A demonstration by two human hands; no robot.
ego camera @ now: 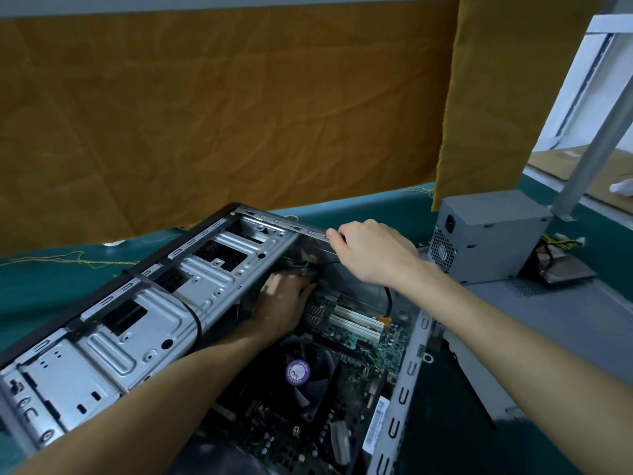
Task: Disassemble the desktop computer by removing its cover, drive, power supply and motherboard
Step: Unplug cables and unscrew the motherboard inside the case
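The open computer case [144, 303] lies on the green table with its cover off. Inside sits the motherboard [359, 334] with white slots and a black fan [301, 375]. My left hand [284, 299] reaches deep into the case beside the drive cage, its fingers curled around dark cables; what it grips is blurred. My right hand [370, 252] grips the far top rim of the case. The grey power supply [486, 234] stands outside the case at the right, on the removed grey cover panel [565, 323].
A drive [561, 269] lies beside the power supply with loose wires behind it. An orange cloth [222, 114] hangs at the back. A metal frame post [596, 142] slants down at the right. Green table surface [41, 286] shows at the left.
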